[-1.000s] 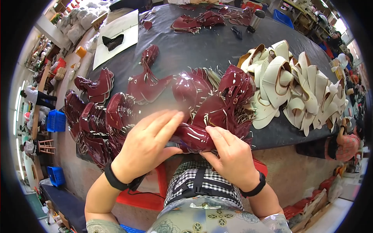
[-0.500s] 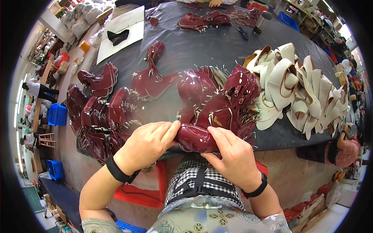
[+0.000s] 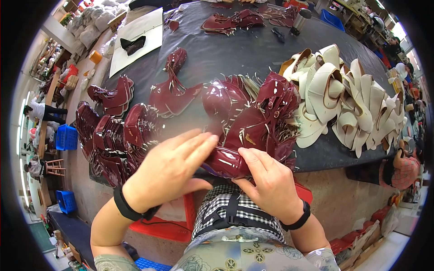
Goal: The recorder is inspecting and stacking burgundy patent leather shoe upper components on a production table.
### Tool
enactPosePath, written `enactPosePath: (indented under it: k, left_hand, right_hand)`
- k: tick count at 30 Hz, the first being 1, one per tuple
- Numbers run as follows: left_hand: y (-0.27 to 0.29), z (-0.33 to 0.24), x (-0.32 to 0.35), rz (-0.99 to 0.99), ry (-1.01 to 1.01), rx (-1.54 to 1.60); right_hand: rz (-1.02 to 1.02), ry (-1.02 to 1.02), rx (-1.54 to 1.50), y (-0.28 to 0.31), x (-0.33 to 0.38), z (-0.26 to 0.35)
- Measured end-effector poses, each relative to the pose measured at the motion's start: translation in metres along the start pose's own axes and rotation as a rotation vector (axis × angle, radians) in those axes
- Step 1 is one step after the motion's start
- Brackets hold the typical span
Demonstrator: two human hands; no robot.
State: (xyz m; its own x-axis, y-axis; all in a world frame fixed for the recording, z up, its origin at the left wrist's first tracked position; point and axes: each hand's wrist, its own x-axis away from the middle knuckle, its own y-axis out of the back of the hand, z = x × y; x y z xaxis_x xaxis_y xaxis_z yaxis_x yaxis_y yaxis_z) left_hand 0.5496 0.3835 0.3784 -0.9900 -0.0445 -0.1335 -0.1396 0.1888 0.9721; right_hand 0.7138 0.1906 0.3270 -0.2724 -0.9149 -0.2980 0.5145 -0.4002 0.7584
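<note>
At the table's near edge, my right hand pinches a glossy burgundy shoe upper between thumb and fingers at its right end. The piece is curved, and its shiny face is turned up. My left hand is at its left end, fingers stretched out and thumb apart; the fingertips lie over or close by its edge, and contact there cannot be told. Just beyond, a heap of similar burgundy uppers with pale thread ends covers the table. Stacked burgundy pieces stand to the left.
A large pile of cream shoe uppers fills the table's right side. Farther off lie more burgundy pieces, a metal cup and a white board with a black piece. A red stool stands below the near edge.
My left hand has loosened its hold on the upper's left end, its fingers stretching out and thumb swinging away. The right hand keeps its pinch. The view has shifted slightly.
</note>
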Motion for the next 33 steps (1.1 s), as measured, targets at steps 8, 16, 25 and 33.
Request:
enactPosePath:
  k: [8,16,25,33]
  left_hand:
    - [-0.019,0.005,-0.002,0.062,-0.139,0.052]
    - [0.0,0.005,-0.02,-0.239,-0.034,0.104]
    - [-0.009,-0.025,0.002,-0.814,0.581,1.133]
    - [-0.022,-0.022,-0.003,-0.489,0.424,1.409]
  right_hand:
    - [0.049,0.019,-0.023,-0.008,0.002,0.004]
    - [-0.081,-0.064,-0.11,0.006,-0.016,0.003]
    - [-0.138,-0.279,-0.855,0.014,-0.046,0.026]
    - [-0.326,-0.2,-1.049,-0.012,-0.069,0.029]
